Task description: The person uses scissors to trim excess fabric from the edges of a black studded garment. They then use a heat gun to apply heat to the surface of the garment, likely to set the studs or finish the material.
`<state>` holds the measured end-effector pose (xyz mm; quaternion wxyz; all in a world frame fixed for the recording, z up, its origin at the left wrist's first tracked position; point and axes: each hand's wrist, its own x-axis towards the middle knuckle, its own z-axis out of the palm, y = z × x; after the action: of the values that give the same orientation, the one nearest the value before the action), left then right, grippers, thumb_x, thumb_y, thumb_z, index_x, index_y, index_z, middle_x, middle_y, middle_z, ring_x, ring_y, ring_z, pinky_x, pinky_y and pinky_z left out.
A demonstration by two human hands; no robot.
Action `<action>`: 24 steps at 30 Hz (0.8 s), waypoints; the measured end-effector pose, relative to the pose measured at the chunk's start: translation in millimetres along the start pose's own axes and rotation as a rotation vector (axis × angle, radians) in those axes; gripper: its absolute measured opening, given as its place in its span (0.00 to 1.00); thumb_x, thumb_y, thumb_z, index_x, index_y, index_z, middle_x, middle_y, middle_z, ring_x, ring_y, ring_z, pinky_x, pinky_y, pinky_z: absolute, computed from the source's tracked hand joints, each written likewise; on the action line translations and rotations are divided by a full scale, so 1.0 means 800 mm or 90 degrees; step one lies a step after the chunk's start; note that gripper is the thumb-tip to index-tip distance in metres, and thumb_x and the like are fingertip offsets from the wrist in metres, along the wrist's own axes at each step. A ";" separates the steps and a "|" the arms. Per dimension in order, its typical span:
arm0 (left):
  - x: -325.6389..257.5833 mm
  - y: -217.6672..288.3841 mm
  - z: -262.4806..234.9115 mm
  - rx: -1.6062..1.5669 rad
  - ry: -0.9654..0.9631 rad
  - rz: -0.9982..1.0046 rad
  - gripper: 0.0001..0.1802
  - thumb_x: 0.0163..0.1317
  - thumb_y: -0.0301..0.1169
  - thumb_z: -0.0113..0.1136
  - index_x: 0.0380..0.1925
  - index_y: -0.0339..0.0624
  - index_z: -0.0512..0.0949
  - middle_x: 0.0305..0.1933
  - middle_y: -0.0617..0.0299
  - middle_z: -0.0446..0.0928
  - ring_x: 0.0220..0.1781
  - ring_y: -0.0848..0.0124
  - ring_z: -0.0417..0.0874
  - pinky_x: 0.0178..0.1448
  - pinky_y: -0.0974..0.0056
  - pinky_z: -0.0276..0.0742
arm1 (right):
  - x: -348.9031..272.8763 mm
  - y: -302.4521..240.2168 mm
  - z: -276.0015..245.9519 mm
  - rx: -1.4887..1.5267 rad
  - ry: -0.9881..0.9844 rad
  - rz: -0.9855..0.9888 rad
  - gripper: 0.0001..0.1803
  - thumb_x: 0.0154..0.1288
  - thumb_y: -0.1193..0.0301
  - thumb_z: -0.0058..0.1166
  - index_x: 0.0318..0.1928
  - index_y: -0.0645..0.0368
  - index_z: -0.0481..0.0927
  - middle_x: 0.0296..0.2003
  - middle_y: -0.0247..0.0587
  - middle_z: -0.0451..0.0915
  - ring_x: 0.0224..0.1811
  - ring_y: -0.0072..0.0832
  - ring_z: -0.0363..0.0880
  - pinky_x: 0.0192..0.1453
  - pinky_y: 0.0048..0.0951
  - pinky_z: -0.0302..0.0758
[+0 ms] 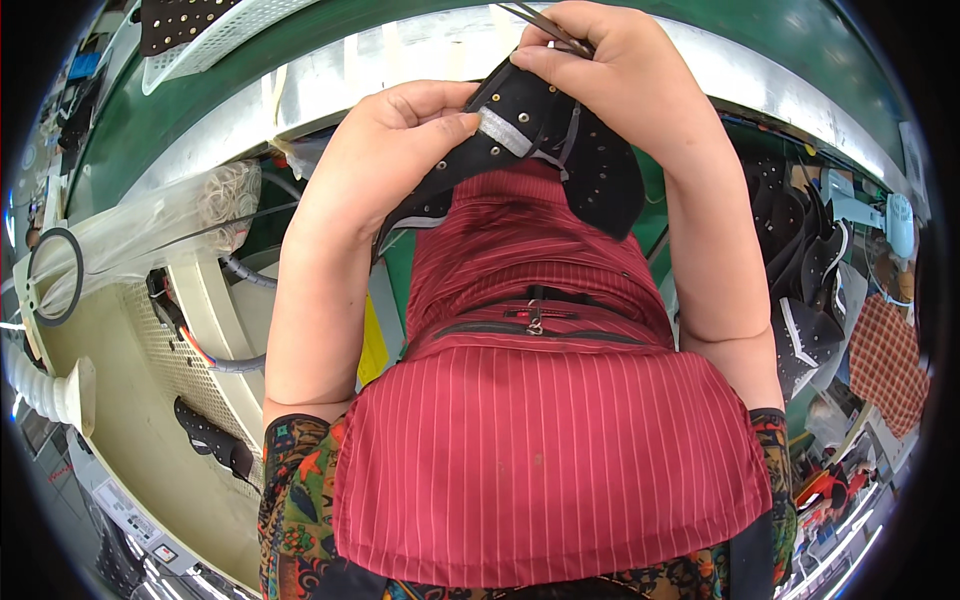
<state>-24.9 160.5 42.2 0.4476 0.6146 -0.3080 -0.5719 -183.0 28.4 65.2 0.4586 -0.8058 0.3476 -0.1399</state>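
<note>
The work looks to be partway along, as far as one piece can show. The black, shoe-upper-like piece of flat material (pixel 608 170), at the upper centre of the frame, already has its brass-coloured eyelets (pixel 523 117) set, and a pale silvery strip (pixel 505 131) lies across it. Whether that strip is fully fastened cannot be told; a thin dark loose strap (pixel 572 140) hanging beside it suggests handling is unfinished. Similar black pieces (pixel 795 235) hang bunched at the right of the frame, done or waiting, I cannot say which.

The left hand (pixel 390 140) has a closed pinch grip, thumb against the piece near the pale strip's end. The right hand (pixel 615 75) is closed around a slim, dark, two-pronged metal tool (pixel 545 28), its thumb and forefinger meeting at the piece's upper edge, just short of the silvery-edged worktop (pixel 365 75).
</note>
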 end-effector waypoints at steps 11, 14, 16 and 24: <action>0.000 -0.011 0.006 0.023 0.031 0.059 0.16 0.60 0.23 0.55 0.49 0.31 0.77 0.39 0.64 0.80 0.40 0.81 0.78 0.45 0.75 0.74 | 0.001 0.008 0.005 0.049 -0.034 0.010 0.10 0.57 0.72 0.55 0.30 0.69 0.78 0.19 0.48 0.76 0.22 0.27 0.73 0.30 0.29 0.71; 0.000 -0.016 0.004 -0.005 0.016 0.077 0.15 0.60 0.24 0.57 0.48 0.32 0.78 0.38 0.65 0.80 0.39 0.81 0.77 0.45 0.75 0.73 | 0.001 0.007 0.005 0.043 -0.037 -0.007 0.09 0.56 0.72 0.55 0.30 0.68 0.78 0.21 0.50 0.76 0.23 0.33 0.75 0.31 0.32 0.71; 0.002 -0.015 0.004 -0.058 -0.007 0.075 0.15 0.60 0.25 0.59 0.47 0.33 0.79 0.38 0.66 0.80 0.38 0.82 0.76 0.44 0.76 0.72 | 0.000 0.009 0.009 0.013 -0.031 -0.037 0.09 0.56 0.71 0.56 0.31 0.68 0.78 0.21 0.46 0.76 0.24 0.30 0.74 0.32 0.30 0.71; 0.016 -0.030 0.018 0.017 0.101 0.073 0.11 0.60 0.27 0.62 0.40 0.32 0.81 0.32 0.67 0.80 0.34 0.83 0.75 0.39 0.77 0.71 | -0.002 0.030 0.025 -0.079 0.008 -0.126 0.10 0.55 0.72 0.56 0.34 0.67 0.79 0.23 0.39 0.77 0.27 0.23 0.72 0.34 0.24 0.70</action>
<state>-40.3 156.0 15.5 0.4946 0.6453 -0.3134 -0.4906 -183.9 34.1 34.2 0.3899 -0.8620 0.2772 -0.1679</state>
